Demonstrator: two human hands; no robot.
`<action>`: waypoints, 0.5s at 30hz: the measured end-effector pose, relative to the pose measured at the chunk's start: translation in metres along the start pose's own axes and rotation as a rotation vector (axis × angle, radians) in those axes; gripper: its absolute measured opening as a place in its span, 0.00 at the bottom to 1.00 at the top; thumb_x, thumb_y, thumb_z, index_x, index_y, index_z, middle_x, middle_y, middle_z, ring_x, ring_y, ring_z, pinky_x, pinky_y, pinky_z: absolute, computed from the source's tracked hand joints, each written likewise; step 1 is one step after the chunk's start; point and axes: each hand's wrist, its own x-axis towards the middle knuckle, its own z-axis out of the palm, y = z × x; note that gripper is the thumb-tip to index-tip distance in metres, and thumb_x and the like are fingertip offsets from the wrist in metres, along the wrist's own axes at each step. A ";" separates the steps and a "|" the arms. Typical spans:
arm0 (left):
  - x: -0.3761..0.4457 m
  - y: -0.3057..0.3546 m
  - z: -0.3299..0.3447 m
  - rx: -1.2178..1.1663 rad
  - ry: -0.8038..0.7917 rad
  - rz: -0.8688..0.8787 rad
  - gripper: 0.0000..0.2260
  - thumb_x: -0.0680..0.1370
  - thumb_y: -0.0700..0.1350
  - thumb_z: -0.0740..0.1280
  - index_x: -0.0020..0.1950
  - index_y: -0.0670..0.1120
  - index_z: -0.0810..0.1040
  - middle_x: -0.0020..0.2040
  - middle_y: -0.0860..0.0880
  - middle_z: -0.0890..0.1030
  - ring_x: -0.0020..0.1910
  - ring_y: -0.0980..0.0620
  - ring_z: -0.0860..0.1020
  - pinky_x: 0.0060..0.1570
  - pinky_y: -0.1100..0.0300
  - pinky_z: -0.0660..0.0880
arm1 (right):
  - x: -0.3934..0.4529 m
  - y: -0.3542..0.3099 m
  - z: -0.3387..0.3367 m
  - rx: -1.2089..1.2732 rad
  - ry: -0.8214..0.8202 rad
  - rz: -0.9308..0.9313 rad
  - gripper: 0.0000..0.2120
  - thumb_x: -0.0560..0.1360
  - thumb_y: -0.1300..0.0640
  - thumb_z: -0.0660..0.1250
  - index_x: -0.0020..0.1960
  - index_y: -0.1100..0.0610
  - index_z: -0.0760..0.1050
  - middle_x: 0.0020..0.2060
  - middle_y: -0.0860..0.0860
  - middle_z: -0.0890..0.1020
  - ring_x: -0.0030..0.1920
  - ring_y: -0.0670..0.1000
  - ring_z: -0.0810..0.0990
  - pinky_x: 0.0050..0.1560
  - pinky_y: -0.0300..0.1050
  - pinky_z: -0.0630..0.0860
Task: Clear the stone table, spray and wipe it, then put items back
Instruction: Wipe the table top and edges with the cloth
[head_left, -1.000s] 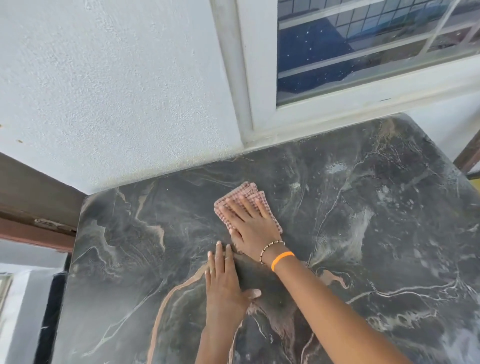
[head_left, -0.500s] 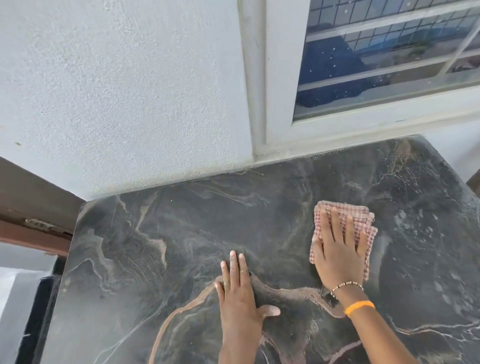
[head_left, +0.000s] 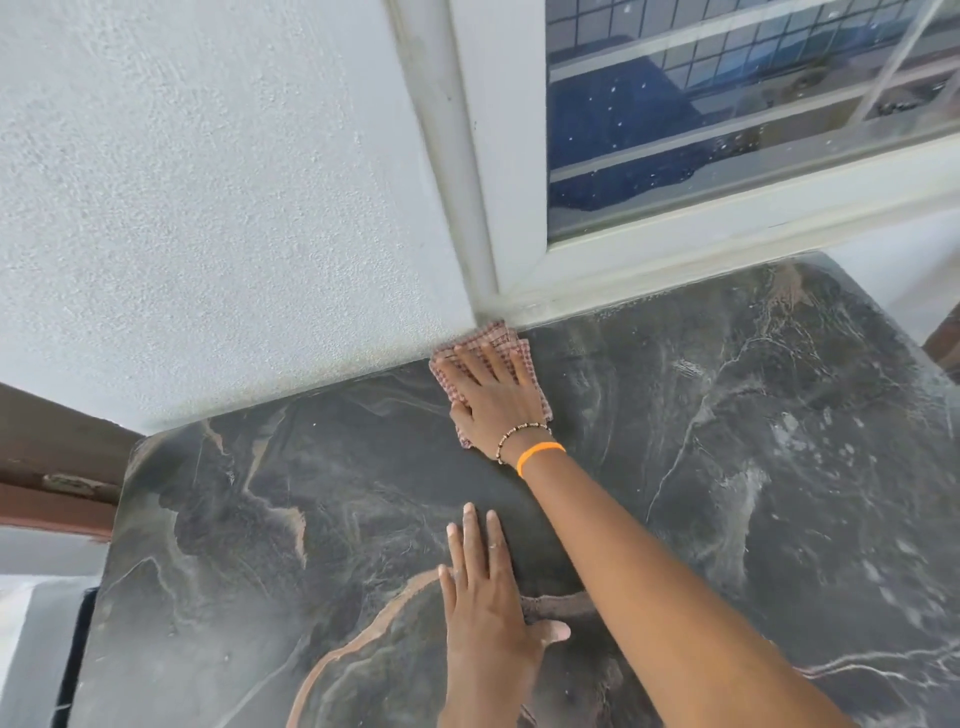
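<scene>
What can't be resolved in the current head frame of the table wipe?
- Checked cloth: mostly covered by the right hand; its full size and fold are hidden.
- Stone table: near and right edges cut off by the frame; the right forearm covers a strip.
- Left hand: lies flat; its wrist runs off the bottom edge.
- Window: glass reflections; what lies behind is unclear.
- Spray bottle and cleared items: not in view.

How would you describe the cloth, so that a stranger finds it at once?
Look at the dark stone table, at its far edge where the white wall meets the window frame. There the right hand presses flat on a folded cloth. Its pink checks are the only woven pattern here.
</scene>
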 end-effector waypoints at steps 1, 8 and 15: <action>0.001 0.004 0.000 -0.005 0.003 0.031 0.53 0.68 0.62 0.69 0.72 0.47 0.30 0.73 0.50 0.28 0.74 0.45 0.31 0.74 0.49 0.42 | -0.003 0.015 -0.003 -0.008 0.013 0.021 0.28 0.75 0.50 0.55 0.74 0.45 0.55 0.75 0.47 0.59 0.75 0.55 0.54 0.74 0.57 0.46; 0.009 0.025 0.014 -0.005 -0.012 0.142 0.54 0.65 0.66 0.67 0.72 0.49 0.31 0.71 0.53 0.27 0.71 0.48 0.28 0.74 0.48 0.41 | -0.040 0.152 -0.037 -0.066 0.130 0.316 0.26 0.77 0.50 0.53 0.74 0.45 0.53 0.75 0.47 0.58 0.75 0.55 0.54 0.73 0.56 0.50; 0.012 0.020 0.022 -0.015 0.000 0.147 0.55 0.63 0.67 0.67 0.69 0.50 0.28 0.70 0.54 0.27 0.69 0.50 0.27 0.73 0.49 0.40 | -0.097 0.205 -0.052 -0.001 0.174 0.654 0.26 0.78 0.50 0.51 0.75 0.45 0.49 0.76 0.47 0.53 0.76 0.55 0.51 0.74 0.59 0.47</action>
